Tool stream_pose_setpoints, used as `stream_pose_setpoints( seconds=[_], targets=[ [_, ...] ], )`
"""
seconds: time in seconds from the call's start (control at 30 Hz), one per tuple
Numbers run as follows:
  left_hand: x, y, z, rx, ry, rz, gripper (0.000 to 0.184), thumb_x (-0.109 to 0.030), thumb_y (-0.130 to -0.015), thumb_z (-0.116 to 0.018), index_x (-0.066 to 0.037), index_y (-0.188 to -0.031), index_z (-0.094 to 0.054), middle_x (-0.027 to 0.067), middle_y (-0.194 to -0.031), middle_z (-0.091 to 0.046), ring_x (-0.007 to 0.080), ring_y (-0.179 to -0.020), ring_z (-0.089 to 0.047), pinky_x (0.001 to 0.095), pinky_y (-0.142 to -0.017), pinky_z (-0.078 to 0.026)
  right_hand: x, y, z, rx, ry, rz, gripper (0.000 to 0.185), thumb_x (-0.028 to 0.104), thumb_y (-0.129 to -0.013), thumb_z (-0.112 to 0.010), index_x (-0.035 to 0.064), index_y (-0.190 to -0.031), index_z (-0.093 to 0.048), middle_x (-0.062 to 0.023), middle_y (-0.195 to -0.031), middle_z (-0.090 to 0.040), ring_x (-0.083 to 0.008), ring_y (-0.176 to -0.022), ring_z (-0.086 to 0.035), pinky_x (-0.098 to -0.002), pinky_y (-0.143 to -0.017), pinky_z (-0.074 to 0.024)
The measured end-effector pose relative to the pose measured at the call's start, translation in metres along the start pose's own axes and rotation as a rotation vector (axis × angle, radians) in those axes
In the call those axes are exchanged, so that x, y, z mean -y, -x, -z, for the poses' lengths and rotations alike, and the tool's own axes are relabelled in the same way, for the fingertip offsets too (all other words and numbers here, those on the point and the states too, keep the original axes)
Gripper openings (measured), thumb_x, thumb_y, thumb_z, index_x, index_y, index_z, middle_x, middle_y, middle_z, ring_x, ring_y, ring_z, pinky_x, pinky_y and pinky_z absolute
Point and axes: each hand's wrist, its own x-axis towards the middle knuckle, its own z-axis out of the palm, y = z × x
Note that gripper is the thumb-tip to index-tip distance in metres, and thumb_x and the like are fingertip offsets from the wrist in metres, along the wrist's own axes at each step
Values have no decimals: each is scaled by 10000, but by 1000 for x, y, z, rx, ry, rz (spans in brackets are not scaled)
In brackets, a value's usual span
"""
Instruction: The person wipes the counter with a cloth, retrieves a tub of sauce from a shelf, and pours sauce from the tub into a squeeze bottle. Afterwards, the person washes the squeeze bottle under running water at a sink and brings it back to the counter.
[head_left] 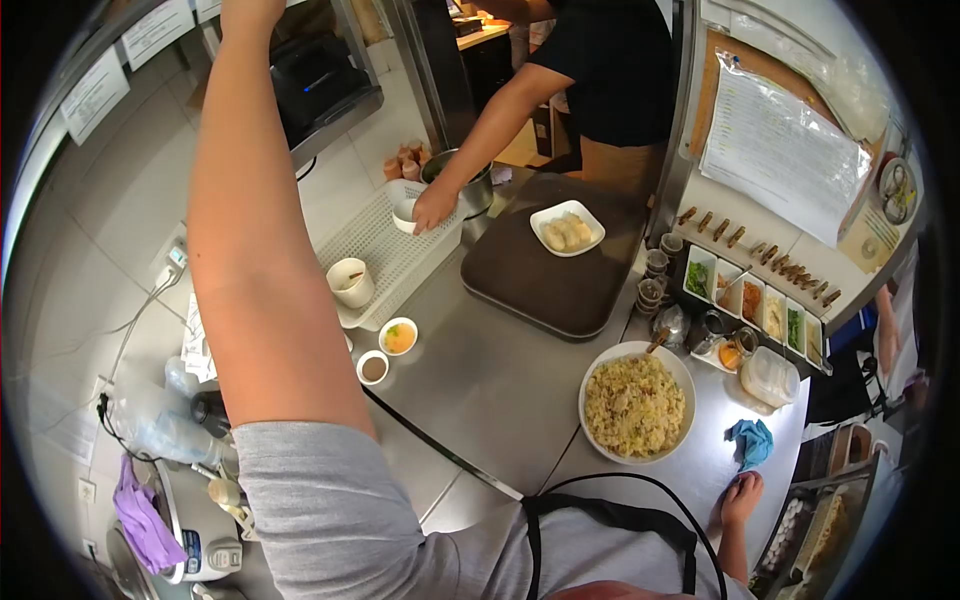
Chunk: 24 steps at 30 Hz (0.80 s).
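Note:
My left arm [265, 230] stretches up past the top edge of the view, and its hand is cut off there. At the lower right my right hand [742, 497] rests on the counter's edge, fingers laid on the steel and holding nothing. Just above it lies a crumpled blue cloth [752, 441], apart from the fingers. To its left a white bowl [583, 408] is heaped with fried rice [640, 405]. Beyond that, a white square dish of dumplings [568, 230] sits on a brown tray [530, 285].
A co-worker's hand [436, 205] grips a white cup [405, 214] over a white perforated basket [385, 262]. Small cups of soup [399, 337] and brown sauce [372, 368] stand nearby. Garnish containers [752, 300] line the right side, beside a lidded plastic tub [770, 378].

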Motion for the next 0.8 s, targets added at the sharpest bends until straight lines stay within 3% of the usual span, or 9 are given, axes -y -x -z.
stream_pose_setpoints(
  seconds=[0.2,0.57,0.63,0.7,0.8],
  targets=[
    [13,-37,-50,16,-44,56,325,16,-683,-436,1,-978,-570,237,-938,-572,357,-935,-528,374,-829,-408,1,0,3,-11,68,-52,219,116,-691,-454,17,-886,-446,-199,-951,-439,-371,-909,-414,-437,-803,-335],
    [40,-61,-77,23,-249,181,380,-179,-702,-437,-162,-1050,-589,125,-1035,-579,280,-983,-537,345,-844,-409,-4,1,1,-8,72,-32,205,136,-714,-429,6,-873,-434,-205,-934,-433,-375,-893,-415,-438,-771,-340],
    [13,-56,-58,19,-234,200,387,-197,-705,-436,-194,-1060,-590,112,-1049,-578,272,-986,-540,339,-842,-412,0,-1,4,28,74,-75,217,141,-712,-430,3,-880,-434,-206,-938,-431,-373,-894,-413,-440,-775,-337],
    [22,-59,-58,35,-250,152,375,-212,-732,-442,-149,-1079,-570,120,-1083,-561,295,-1017,-514,360,-858,-400,4,-3,6,13,83,-78,231,151,-704,-445,10,-886,-444,-203,-942,-435,-373,-889,-413,-441,-778,-335],
    [22,-24,-62,-109,-51,144,452,-285,-725,-468,-51,-1107,-529,193,-1089,-536,337,-1027,-497,363,-874,-386,0,0,3,-34,126,-55,230,142,-696,-461,17,-889,-455,-198,-948,-441,-373,-893,-415,-439,-781,-335]
  ],
)
